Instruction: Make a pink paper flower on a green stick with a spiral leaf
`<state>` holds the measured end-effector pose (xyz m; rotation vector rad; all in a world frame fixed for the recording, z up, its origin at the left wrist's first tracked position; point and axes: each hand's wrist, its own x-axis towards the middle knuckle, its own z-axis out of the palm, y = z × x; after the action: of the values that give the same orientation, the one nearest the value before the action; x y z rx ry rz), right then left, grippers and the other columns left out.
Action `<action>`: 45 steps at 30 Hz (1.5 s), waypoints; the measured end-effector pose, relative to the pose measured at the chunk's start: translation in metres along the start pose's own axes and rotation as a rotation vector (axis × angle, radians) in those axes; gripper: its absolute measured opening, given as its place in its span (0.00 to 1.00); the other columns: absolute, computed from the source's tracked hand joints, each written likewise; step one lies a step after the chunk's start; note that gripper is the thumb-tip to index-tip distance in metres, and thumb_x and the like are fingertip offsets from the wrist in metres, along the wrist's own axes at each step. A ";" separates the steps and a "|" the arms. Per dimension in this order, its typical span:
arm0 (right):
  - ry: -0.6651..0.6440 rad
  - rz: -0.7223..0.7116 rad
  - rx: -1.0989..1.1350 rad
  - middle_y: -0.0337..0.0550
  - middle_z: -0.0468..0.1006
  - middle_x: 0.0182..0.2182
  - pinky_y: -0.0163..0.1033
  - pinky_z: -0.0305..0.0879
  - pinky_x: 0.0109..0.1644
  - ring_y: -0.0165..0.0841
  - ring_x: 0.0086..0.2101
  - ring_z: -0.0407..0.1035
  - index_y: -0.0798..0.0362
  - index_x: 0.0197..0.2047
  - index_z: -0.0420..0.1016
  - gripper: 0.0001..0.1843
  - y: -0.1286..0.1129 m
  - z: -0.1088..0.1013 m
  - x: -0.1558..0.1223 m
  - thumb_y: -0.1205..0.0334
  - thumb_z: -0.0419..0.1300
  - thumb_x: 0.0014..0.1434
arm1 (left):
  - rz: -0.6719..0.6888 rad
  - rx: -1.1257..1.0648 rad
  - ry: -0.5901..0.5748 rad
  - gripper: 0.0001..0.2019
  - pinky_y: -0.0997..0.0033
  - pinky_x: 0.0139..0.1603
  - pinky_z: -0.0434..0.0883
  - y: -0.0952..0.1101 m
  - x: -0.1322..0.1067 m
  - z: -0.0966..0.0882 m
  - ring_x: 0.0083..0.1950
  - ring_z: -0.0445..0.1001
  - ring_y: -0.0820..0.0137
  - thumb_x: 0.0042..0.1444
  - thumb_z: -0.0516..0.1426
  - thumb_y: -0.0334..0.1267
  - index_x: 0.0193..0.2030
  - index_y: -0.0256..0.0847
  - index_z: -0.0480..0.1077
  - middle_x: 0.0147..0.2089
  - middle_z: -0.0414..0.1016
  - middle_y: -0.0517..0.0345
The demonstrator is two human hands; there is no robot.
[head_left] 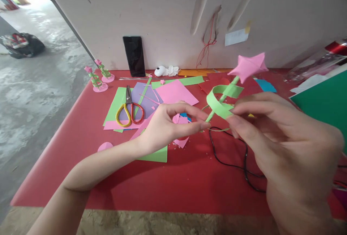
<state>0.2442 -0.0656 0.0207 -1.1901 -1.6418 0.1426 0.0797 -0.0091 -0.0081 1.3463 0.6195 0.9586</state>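
A paper flower with a puffy pink star (pixel 249 67) on a thin green paper stem (pixel 226 92) is held up above the table, tilted to the right. My left hand (pixel 173 126) pinches the stem's lower end between thumb and fingertips. A green paper strip (pixel 217 103) curls in a loop around the stem. My right hand (pixel 282 141) is closed, its thumb and forefinger pinching the strip's near end. Behind my left hand, pink paper scraps (pixel 181 119) lie partly hidden.
Scissors (pixel 130 108) with yellow and red handles lie on coloured paper sheets at the left. Two small paper flowers (pixel 96 77) stand at the far left corner. A black phone (pixel 135 56) leans against the wall. A black cable (pixel 230 164) crosses the red table (pixel 176 191).
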 end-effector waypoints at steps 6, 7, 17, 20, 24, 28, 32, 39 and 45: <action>-0.003 0.059 0.055 0.32 0.75 0.31 0.25 0.71 0.31 0.21 0.31 0.70 0.47 0.33 0.76 0.07 0.003 -0.001 0.000 0.70 0.63 0.56 | 0.010 0.010 0.000 0.04 0.68 0.42 0.71 -0.001 0.001 0.000 0.36 0.74 0.73 0.48 0.67 0.38 0.29 0.43 0.78 0.33 0.77 0.60; -0.007 0.072 0.067 0.32 0.75 0.31 0.24 0.71 0.31 0.21 0.31 0.70 0.48 0.33 0.76 0.07 0.004 -0.001 0.001 0.70 0.63 0.56 | 0.010 0.006 0.000 0.04 0.68 0.42 0.71 -0.001 0.001 0.000 0.36 0.74 0.73 0.48 0.67 0.38 0.29 0.43 0.78 0.33 0.77 0.61; -0.012 0.133 0.149 0.32 0.75 0.31 0.25 0.72 0.33 0.21 0.30 0.71 0.47 0.32 0.76 0.06 0.010 0.001 0.001 0.69 0.63 0.56 | 0.025 -0.008 -0.013 0.03 0.70 0.43 0.70 -0.002 0.000 -0.001 0.36 0.73 0.75 0.48 0.67 0.37 0.29 0.44 0.78 0.32 0.77 0.62; -0.015 0.144 0.142 0.32 0.75 0.31 0.25 0.72 0.32 0.21 0.28 0.69 0.47 0.32 0.77 0.05 0.013 0.001 0.002 0.68 0.64 0.56 | 0.025 -0.012 -0.012 0.03 0.70 0.43 0.69 -0.002 0.000 -0.001 0.36 0.73 0.75 0.48 0.67 0.37 0.29 0.44 0.78 0.32 0.77 0.62; -0.009 0.150 0.159 0.31 0.75 0.30 0.26 0.71 0.32 0.20 0.27 0.68 0.48 0.31 0.76 0.05 0.014 0.001 0.002 0.67 0.63 0.56 | 0.033 -0.014 -0.014 0.03 0.72 0.43 0.68 -0.002 0.000 -0.001 0.36 0.72 0.77 0.48 0.67 0.35 0.30 0.45 0.79 0.31 0.76 0.64; -0.016 0.184 0.198 0.30 0.75 0.30 0.25 0.72 0.32 0.21 0.29 0.69 0.47 0.31 0.76 0.04 0.013 0.001 0.003 0.65 0.64 0.56 | 0.064 -0.013 -0.029 0.06 0.73 0.44 0.67 -0.004 0.000 -0.002 0.35 0.71 0.78 0.49 0.66 0.30 0.31 0.47 0.79 0.30 0.76 0.67; -0.042 0.217 0.236 0.30 0.75 0.31 0.26 0.72 0.35 0.22 0.34 0.71 0.45 0.32 0.77 0.04 0.013 0.001 0.005 0.65 0.64 0.56 | 0.098 -0.009 -0.044 0.09 0.73 0.44 0.67 -0.006 0.000 -0.002 0.36 0.71 0.78 0.49 0.65 0.26 0.30 0.47 0.78 0.29 0.76 0.68; -0.050 0.275 0.308 0.28 0.77 0.32 0.33 0.66 0.32 0.25 0.33 0.69 0.37 0.34 0.80 0.07 0.019 0.003 0.004 0.60 0.68 0.52 | 0.126 0.074 -0.040 0.05 0.69 0.44 0.69 -0.004 0.000 -0.001 0.37 0.72 0.74 0.48 0.65 0.29 0.29 0.44 0.77 0.31 0.79 0.63; -0.099 0.327 0.456 0.30 0.77 0.32 0.36 0.70 0.38 0.28 0.36 0.73 0.34 0.36 0.81 0.12 0.019 0.007 0.006 0.65 0.67 0.52 | 0.176 0.111 -0.037 0.04 0.68 0.43 0.68 -0.004 0.001 0.000 0.36 0.71 0.73 0.48 0.65 0.30 0.29 0.44 0.77 0.30 0.79 0.62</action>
<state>0.2510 -0.0488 0.0098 -1.0950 -1.3848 0.7517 0.0812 -0.0080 -0.0121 1.5334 0.5394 1.0502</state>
